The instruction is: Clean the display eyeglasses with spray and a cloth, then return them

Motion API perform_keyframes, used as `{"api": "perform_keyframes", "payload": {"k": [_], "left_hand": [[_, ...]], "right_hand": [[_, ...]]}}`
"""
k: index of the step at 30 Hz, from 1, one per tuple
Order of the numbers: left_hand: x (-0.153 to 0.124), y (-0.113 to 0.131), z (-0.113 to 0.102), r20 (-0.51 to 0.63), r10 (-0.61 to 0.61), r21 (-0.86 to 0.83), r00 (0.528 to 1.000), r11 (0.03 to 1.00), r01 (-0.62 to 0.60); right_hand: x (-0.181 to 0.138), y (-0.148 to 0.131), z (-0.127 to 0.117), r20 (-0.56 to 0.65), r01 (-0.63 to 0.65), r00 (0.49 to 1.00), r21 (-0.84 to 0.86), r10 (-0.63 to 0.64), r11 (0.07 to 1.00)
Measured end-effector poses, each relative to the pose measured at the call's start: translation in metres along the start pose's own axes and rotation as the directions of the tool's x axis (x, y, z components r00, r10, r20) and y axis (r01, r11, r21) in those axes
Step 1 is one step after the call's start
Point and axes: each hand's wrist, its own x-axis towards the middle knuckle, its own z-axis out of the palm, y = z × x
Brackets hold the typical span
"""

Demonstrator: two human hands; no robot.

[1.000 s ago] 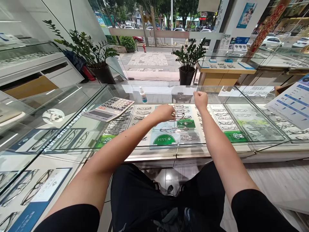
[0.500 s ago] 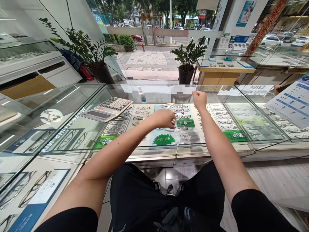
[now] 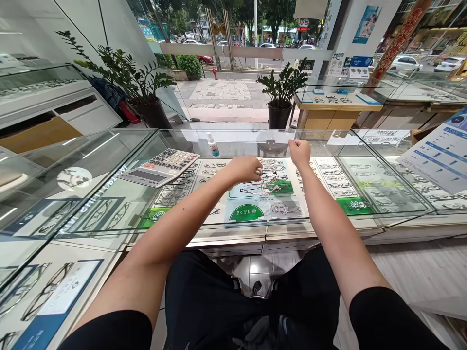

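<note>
My left hand (image 3: pixel 243 170) is closed above the glass top of a display counter (image 3: pixel 237 144). A small pale, shiny bit shows at its fingers; I cannot tell what it is. My right hand (image 3: pixel 300 153) makes a fist to the right, above the far part of the glass. Whatever it may hold is hidden. Under the glass between and below the hands lie rows of eyeglasses (image 3: pixel 286 209) and a green half-round sign (image 3: pixel 246 213). Left of my left hand are a small spray bottle (image 3: pixel 213 145) and a large calculator (image 3: pixel 160 166) on the glass.
A printed sheet (image 3: pixel 438 153) leans at the right. Another glass case with glasses (image 3: pixel 47 291) runs along my left side. Beyond the counter stand two potted plants (image 3: pixel 280 92), (image 3: pixel 146 92) before a glass front. My knees are beneath the counter edge.
My left hand has moved slightly away from me and to the left over the glass, still closed. The right fist keeps nearly the same place. The whole view has shifted a little.
</note>
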Motion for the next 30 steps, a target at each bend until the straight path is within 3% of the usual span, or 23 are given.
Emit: {"api": "perform_keyframes", "payload": {"k": [4, 14, 18, 21, 24, 30], "left_hand": [[0.007, 0.002, 0.002, 0.055, 0.014, 0.006, 0.998, 1.0, -0.014], [0.006, -0.001, -0.006, 0.041, 0.063, -0.11, 0.997, 0.992, -0.059], [0.002, -0.022, -0.02, -0.024, 0.095, -0.318, 0.995, 0.943, -0.098], [-0.004, -0.048, -0.026, -0.164, 0.072, -0.528, 0.984, 0.836, -0.149], [-0.008, -0.073, -0.02, -0.346, -0.051, -0.678, 0.937, 0.704, -0.212], [0.001, -0.092, 0.012, -0.556, -0.319, -0.783, 0.768, 0.51, -0.356]], "right_hand": [[0.0, 0.001, 0.0, 0.003, 0.002, 1.0, -0.008, -0.002, 1.0], [0.001, 0.004, 0.0, 0.006, 0.001, 1.0, -0.02, 0.0, 1.0], [0.001, 0.004, 0.001, 0.01, 0.002, 1.0, -0.017, -0.002, 1.0], [0.0, 0.004, 0.002, 0.007, 0.01, 1.0, -0.013, -0.01, 1.0], [-0.001, 0.003, 0.002, -0.005, 0.017, 1.0, -0.02, -0.017, 1.0], [-0.009, -0.009, 0.001, -0.017, 0.028, 0.999, -0.035, -0.029, 0.999]]}}
